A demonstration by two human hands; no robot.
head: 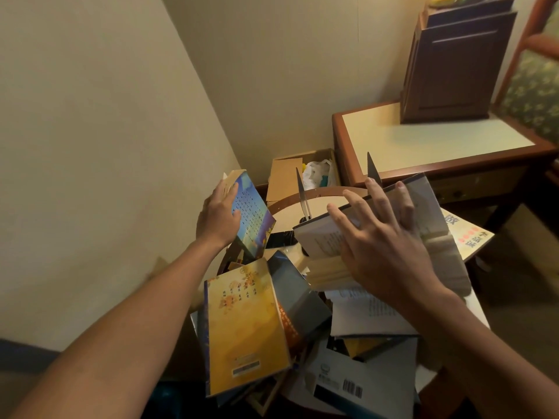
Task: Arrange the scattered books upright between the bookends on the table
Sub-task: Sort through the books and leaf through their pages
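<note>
Two metal bookends (303, 196) stand on the far part of the round table (287, 211), and loose books cover its near side, a yellow book (245, 325) nearest. At the table's left edge the left hand (217, 219) grips a blue book (252, 219) upright, thumb on its cover. The right hand (384, 246) presses spread, straight fingers against a tilted gray book (320, 237) between the bookends.

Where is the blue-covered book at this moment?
The blue-covered book sits left of centre in the head view, tilted and gripped by the left hand, just left of the left bookend and beyond the yellow book on the pile.
</note>
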